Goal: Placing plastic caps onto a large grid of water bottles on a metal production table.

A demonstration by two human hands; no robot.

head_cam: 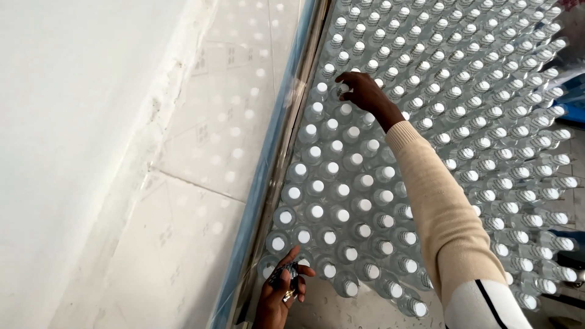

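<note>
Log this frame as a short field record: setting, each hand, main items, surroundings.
setting: head view down on a packed field of clear bottles with white caps
right hand: right hand reaching out, fingertips on one cap near the metal side rail
left hand: left hand low at the near edge, holding a small dark bundle; contents unclear
sleeve: beige sleeve crossing over the bottles
surroundings: white wall at left

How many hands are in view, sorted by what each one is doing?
Touching the white-capped bottles: 1, the right hand
Holding small dark pieces: 1, the left hand
Total: 2
</note>
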